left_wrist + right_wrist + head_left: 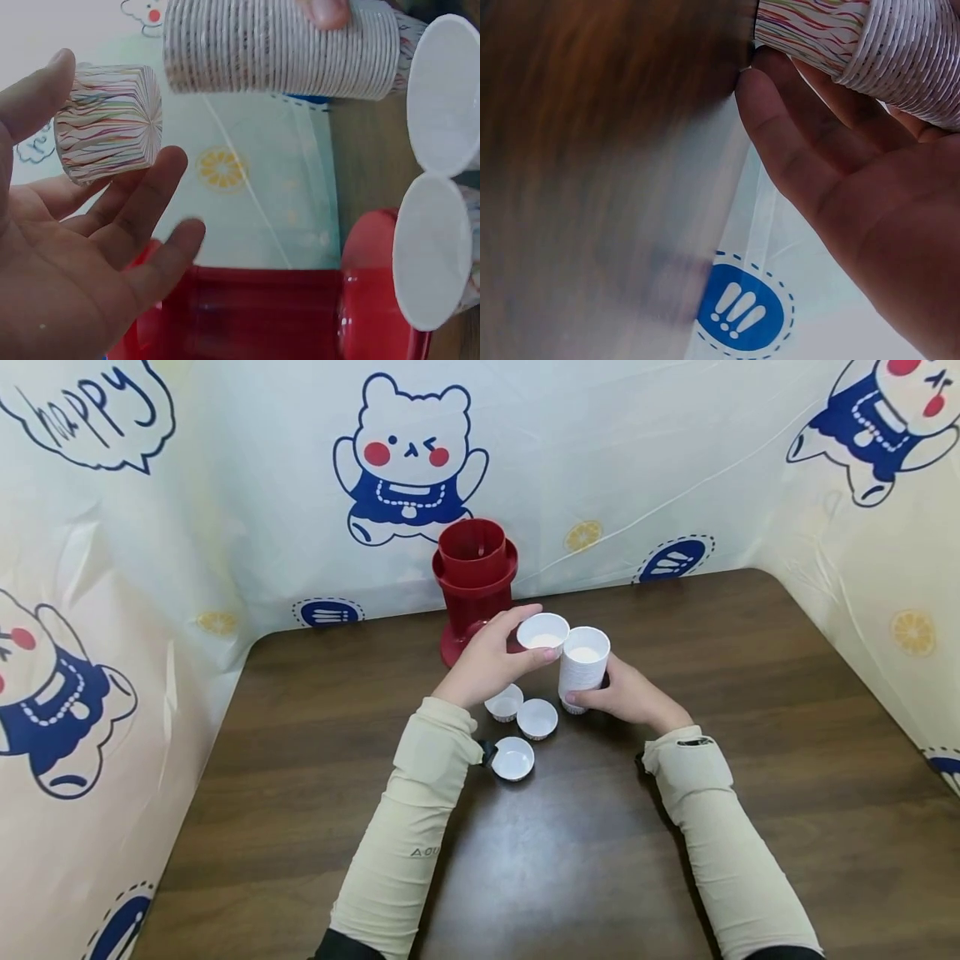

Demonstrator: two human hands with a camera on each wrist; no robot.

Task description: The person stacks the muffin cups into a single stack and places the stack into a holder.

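My left hand (495,662) pinches a single paper baking cup (543,633) by its rim, just off the top of the stack; in the left wrist view the cup (112,121) shows striped coloured sides between thumb and fingers (146,199). My right hand (626,697) grips a tall stack of white paper cups (582,667) standing on the table, fingers (802,131) curled round the stack (900,52). Three loose cups (513,758) (537,718) (504,702) lie open side up below my left hand.
A red plastic cup dispenser (474,583) stands behind my left hand near the back wall, seen also as the red dispenser (277,315). The brown wooden table (750,693) is fenced by a cartoon-bear printed sheet (408,460) on three sides.
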